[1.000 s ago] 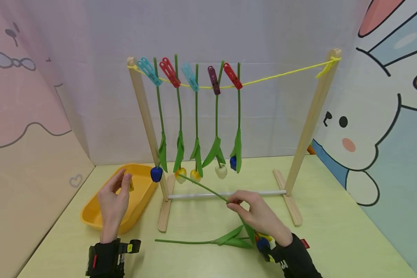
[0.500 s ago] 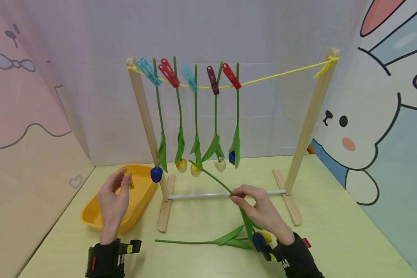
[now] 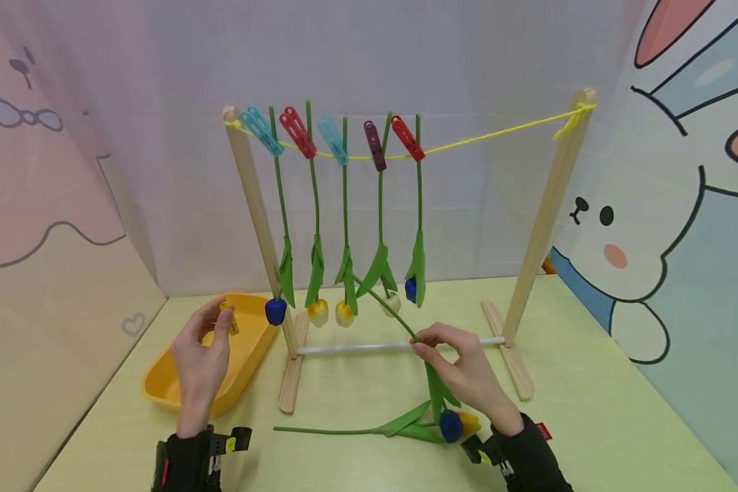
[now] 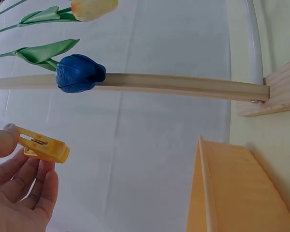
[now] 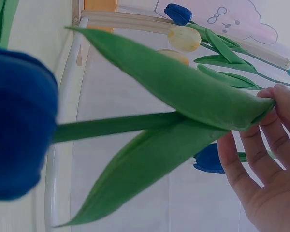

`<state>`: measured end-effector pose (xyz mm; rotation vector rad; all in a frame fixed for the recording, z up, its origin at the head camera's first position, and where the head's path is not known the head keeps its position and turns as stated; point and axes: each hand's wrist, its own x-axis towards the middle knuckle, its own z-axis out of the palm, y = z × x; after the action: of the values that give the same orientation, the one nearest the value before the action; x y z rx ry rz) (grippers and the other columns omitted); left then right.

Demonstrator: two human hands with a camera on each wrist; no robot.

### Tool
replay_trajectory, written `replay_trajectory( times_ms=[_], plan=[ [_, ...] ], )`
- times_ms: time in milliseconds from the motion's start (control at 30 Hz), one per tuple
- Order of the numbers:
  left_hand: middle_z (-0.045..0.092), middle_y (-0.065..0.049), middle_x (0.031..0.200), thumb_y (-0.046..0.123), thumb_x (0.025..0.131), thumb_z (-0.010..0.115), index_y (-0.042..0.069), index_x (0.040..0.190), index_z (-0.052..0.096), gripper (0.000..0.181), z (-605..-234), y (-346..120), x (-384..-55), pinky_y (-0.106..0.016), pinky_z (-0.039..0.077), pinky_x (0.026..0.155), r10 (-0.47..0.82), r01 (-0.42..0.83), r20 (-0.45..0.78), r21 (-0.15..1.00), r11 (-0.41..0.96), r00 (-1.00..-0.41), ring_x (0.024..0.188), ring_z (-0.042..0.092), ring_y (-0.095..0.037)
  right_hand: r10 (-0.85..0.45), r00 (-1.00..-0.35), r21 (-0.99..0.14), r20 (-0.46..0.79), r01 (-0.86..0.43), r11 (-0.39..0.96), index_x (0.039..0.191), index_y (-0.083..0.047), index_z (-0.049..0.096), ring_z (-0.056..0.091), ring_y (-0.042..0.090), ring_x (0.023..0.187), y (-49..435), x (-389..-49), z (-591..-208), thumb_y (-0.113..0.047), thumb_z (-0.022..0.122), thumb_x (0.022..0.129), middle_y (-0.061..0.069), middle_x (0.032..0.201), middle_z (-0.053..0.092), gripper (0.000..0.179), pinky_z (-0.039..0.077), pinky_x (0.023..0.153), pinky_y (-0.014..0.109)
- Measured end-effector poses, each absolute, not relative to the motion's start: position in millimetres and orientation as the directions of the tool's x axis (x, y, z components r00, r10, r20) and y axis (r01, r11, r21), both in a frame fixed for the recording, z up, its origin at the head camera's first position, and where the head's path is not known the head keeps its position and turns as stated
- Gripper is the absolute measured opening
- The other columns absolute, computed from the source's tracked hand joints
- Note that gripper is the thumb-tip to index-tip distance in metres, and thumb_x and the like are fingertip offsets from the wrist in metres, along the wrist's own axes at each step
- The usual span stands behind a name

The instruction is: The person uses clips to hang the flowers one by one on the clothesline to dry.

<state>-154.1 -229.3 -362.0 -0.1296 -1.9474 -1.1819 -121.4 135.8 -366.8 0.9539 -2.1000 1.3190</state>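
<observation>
My left hand (image 3: 199, 365) pinches a yellow clothespin (image 4: 46, 146) between thumb and fingers, above the near-left tray. In my right hand (image 3: 467, 369) is the green stem of an artificial blue tulip (image 5: 21, 125), pinched close to its leaves. Its bloom points down toward me, and the stem slants up to the left, its tip overlapping the hanging flowers in the head view. Beneath it on the table lies another tulip with a yellow bloom (image 3: 470, 424), its stem pointing left. Several tulips hang bloom-down from a yellow string (image 3: 492, 138), held by blue, red and dark purple clothespins.
Two wooden posts (image 3: 547, 225) on flat feet carry the string, with a white rod (image 3: 357, 348) joining them low down. A yellow plastic tray (image 3: 160, 383) stands at the left, partly behind my left hand. A pale cloth (image 3: 467, 205) closes off the back.
My right hand has shifted slightly right with the blue tulip, and the stem's tip has moved up and right. My left hand stays nearly still with the clothespin.
</observation>
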Motion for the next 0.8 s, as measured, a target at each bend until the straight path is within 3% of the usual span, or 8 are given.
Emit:
replay_trajectory(
  times_ms=[800],
  plan=[
    [0.07,-0.019,0.1,0.003,0.089,0.064,-0.009,0.112,0.065,0.026,-356.2,-222.6,-147.8,-0.003,0.042,0.084,-0.272,0.478,0.698,0.673,0.564,-0.662,0.084,0.059,0.002,-0.326,-0.606,-0.554,0.725,-0.795,0.246,0.091,-0.006,0.068,0.061,0.013,0.074,134.9,-119.7,-364.4,0.013,0.065,0.082,0.005,0.083,0.068,0.021,0.053,0.062,0.031]
  ],
)
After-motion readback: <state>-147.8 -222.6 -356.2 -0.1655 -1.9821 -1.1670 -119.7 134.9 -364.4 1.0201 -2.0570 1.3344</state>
